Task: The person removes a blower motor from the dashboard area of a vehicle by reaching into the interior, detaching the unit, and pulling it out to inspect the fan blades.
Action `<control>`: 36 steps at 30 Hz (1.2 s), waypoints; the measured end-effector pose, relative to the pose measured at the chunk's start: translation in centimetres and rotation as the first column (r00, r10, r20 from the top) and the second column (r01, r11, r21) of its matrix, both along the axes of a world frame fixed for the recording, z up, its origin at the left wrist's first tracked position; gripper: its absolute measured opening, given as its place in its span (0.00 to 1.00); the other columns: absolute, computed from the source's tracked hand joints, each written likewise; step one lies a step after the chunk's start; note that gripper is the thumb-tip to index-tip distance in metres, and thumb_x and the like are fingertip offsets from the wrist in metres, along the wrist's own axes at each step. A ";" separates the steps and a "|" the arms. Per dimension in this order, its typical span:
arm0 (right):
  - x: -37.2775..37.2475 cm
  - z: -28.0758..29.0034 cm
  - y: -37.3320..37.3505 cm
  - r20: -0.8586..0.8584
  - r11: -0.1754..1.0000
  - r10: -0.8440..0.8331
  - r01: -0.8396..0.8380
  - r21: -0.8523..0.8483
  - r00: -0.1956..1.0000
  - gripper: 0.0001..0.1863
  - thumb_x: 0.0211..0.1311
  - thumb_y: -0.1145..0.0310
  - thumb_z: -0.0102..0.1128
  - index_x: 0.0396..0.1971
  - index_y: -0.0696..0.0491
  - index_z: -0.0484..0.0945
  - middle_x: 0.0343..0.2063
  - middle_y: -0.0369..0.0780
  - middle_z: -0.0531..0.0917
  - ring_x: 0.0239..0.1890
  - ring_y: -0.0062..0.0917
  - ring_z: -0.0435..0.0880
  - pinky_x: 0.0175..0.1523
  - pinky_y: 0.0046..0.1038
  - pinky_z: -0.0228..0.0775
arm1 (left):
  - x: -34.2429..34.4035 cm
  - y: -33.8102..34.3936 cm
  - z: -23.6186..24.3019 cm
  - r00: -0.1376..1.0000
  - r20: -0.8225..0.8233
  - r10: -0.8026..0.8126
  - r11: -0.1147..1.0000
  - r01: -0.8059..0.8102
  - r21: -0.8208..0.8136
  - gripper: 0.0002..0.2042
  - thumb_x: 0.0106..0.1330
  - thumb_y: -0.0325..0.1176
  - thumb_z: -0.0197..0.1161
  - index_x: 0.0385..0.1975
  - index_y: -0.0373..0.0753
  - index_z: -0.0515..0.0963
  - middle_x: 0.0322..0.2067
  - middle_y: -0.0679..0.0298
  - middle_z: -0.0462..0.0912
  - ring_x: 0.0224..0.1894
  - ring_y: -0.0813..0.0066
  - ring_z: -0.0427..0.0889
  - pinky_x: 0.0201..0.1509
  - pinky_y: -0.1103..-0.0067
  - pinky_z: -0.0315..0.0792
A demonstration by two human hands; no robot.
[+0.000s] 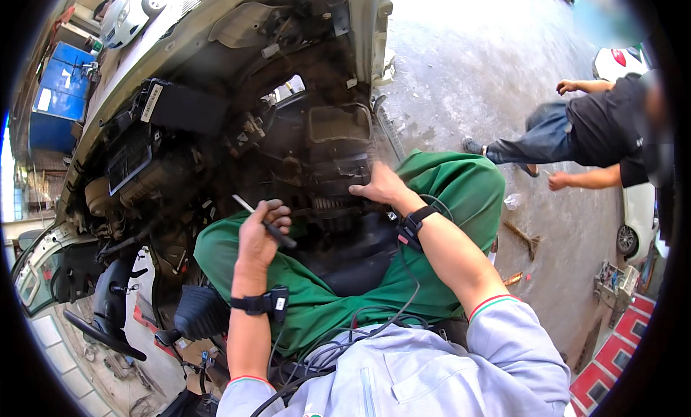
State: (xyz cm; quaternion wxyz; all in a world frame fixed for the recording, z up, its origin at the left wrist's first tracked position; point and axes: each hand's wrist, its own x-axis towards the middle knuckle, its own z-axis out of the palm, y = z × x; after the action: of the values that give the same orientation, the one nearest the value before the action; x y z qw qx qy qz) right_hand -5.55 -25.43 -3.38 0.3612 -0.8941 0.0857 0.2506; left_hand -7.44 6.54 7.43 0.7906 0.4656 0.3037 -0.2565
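Note:
My left hand [260, 233] is closed around a hand tool with a pale, straight metal shaft [243, 202] and a dark handle [281, 236]. Whether it is a screwdriver or a blade is hard to make out. It is raised above my left knee. My right hand [383, 186] reaches forward beside my right knee, thumb stretched out to the left, over dark parts of the stripped car interior [338, 168]. Its fingertips are blurred, and no held object shows. A black strap circles each wrist, with cables [403, 302] running across my lap.
Bare car body frame [180, 39] arches ahead, with a black box-shaped unit [183, 107] at left. A steering wheel [101, 335] lies low on the left. On the right, another person [576, 132] walks on the concrete floor [461, 64], near a small broom head [524, 238].

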 end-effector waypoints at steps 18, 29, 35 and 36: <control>0.1 5.6 1.6 -0.200 0.998 -0.044 0.051 0.033 0.979 0.23 0.37 0.54 0.70 0.19 0.64 0.83 0.26 0.53 0.86 0.29 0.44 0.87 0.38 0.38 0.79 | -0.6 7.3 5.2 0.951 0.309 0.020 0.968 0.059 -0.246 0.16 0.79 0.40 0.47 0.49 0.35 0.77 0.40 0.60 0.81 0.36 0.71 0.77 0.31 0.80 0.69; 6.3 16.4 -0.7 -0.236 0.985 -0.137 0.158 0.073 0.962 0.21 0.40 0.57 0.71 0.26 0.63 0.83 0.23 0.46 0.83 0.22 0.35 0.82 0.28 0.35 0.76 | -0.3 6.6 5.8 0.933 0.358 -0.018 0.954 0.123 -0.274 0.19 0.80 0.43 0.46 0.50 0.32 0.77 0.41 0.59 0.81 0.37 0.70 0.77 0.32 0.79 0.70; 6.6 20.5 -6.7 -0.191 0.974 -0.200 0.216 0.065 0.961 0.22 0.39 0.56 0.73 0.24 0.63 0.81 0.24 0.44 0.83 0.21 0.31 0.80 0.29 0.33 0.75 | -0.1 6.8 6.0 0.931 0.362 -0.038 0.957 0.138 -0.255 0.20 0.80 0.45 0.45 0.53 0.33 0.76 0.43 0.59 0.81 0.37 0.71 0.76 0.31 0.79 0.70; 6.4 20.1 -7.5 -0.159 0.979 -0.192 0.199 0.032 0.968 0.22 0.39 0.56 0.73 0.23 0.62 0.81 0.23 0.43 0.83 0.22 0.30 0.80 0.28 0.32 0.74 | -0.2 6.9 5.9 0.929 0.367 -0.039 0.956 0.142 -0.258 0.21 0.80 0.45 0.45 0.53 0.33 0.76 0.43 0.59 0.81 0.37 0.71 0.76 0.31 0.79 0.69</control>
State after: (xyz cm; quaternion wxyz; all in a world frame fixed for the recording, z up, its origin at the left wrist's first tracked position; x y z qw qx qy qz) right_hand 0.85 -32.96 16.69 0.3974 -0.8502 0.1954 0.2846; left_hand -7.66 13.48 13.32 0.8777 0.4016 0.0934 -0.2443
